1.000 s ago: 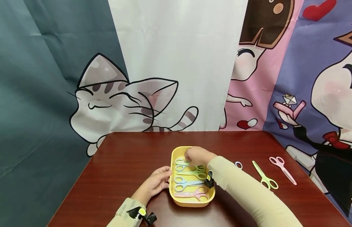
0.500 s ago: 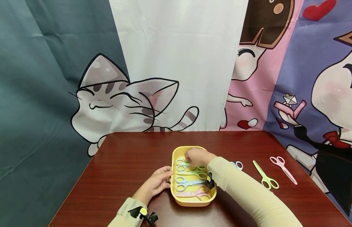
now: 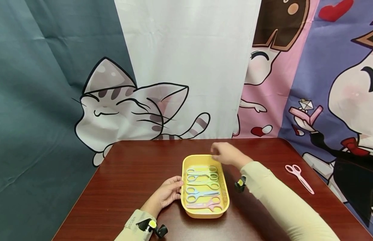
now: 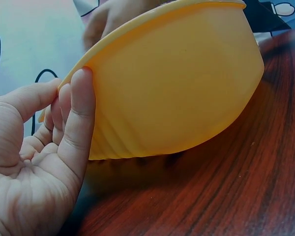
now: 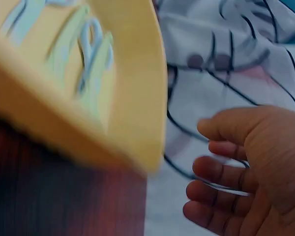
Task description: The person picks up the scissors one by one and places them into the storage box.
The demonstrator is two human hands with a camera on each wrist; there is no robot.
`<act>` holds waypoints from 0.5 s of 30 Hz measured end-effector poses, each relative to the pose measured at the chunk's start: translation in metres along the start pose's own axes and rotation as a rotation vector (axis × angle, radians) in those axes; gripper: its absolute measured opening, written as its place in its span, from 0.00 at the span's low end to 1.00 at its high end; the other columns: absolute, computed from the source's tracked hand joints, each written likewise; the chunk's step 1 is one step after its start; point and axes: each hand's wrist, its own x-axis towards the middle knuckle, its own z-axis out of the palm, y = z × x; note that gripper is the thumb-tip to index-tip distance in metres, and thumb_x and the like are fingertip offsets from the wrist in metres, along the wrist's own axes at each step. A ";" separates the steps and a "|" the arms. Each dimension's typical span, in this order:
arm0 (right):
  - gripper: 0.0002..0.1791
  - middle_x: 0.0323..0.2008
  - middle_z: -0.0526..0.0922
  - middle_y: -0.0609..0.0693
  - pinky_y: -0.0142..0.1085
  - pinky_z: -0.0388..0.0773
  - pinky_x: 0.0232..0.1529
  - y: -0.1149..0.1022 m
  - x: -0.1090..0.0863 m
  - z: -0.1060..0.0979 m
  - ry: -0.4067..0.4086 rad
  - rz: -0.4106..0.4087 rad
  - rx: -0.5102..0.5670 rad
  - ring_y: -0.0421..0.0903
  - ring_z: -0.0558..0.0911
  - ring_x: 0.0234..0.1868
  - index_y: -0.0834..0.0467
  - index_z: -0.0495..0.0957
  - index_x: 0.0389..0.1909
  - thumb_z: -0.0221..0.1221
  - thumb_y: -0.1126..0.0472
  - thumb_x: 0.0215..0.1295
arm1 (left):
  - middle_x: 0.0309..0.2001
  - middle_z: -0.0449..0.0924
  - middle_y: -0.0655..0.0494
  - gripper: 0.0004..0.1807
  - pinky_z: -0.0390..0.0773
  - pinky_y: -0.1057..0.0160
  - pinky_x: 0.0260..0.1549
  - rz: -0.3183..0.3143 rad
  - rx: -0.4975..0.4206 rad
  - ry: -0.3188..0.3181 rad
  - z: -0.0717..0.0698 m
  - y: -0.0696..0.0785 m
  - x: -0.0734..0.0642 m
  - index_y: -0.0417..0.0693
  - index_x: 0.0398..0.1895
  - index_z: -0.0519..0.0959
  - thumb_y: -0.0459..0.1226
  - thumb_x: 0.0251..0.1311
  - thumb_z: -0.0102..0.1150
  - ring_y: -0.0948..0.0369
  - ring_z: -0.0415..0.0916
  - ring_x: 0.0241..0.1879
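A yellow plastic tray (image 3: pixel 224 187) sits on the table, with several children's scissors lying across it. In it are pink scissors (image 3: pixel 208 204), blue scissors (image 3: pixel 193 195), green scissors (image 3: pixel 212 184) and more scissors (image 3: pixel 190 177) at the far end. My left hand (image 3: pixel 170 192) pinches the tray's left rim, the index and thumb tips at the edge in the left wrist view (image 4: pixel 49 132). My right hand (image 3: pixel 226 154) hovers by the tray's far right corner, its fingers loosely bent and holding nothing, as the right wrist view shows beside the tray wall (image 5: pixel 157 98).
A single pair of pink scissors (image 3: pixel 300 179) lies on the reddish-brown table (image 3: pixel 138 157) at the right. Behind the table's far edge hangs a printed cloth (image 3: pixel 186 67) with a cartoon cat. My right sleeve (image 3: pixel 282 197) covers part of the table.
My right hand has lifted out of the tray and moved up and right, past its far corner. My right forearm now covers the loose green and blue scissors. The left hand stays put.
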 end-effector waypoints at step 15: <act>0.18 0.22 0.76 0.56 0.39 0.80 0.17 0.068 -0.113 -0.004 -0.209 0.568 0.025 0.50 0.81 0.15 0.65 0.74 0.29 0.69 0.54 0.59 | 0.32 0.81 0.56 0.05 0.83 0.69 0.26 -0.003 0.005 -0.008 0.001 0.000 0.001 0.43 0.44 0.69 0.29 0.77 0.41 0.67 0.79 0.26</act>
